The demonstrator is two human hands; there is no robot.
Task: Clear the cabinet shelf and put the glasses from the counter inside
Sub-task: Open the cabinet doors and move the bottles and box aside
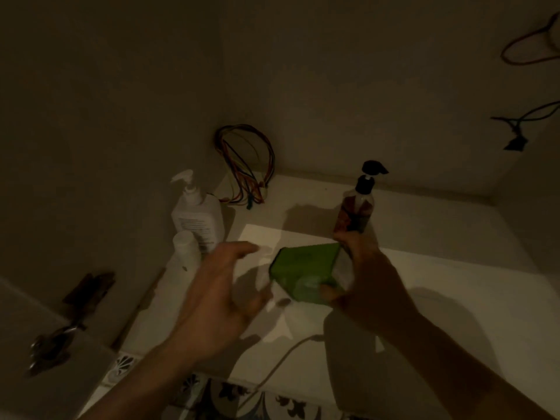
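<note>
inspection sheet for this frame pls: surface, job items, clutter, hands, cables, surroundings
Surface: pale cabinet shelf, dimly lit, with a white sheet of paper lying on it.
Job's things: no glasses seen; green rectangular packet is lifted off the shelf.
Clutter: white pump bottle and small white cylindrical bottle at the left wall; clear pump bottle with black cap behind the packet.
Grips: right hand closed on the packet; left hand open beside it, blurred, empty.
Cables: bundle of coloured wires at the back corner; white cord over the front edge; loose wires on the right wall.
Surroundings: metal hinge at left; patterned tiles below.
</note>
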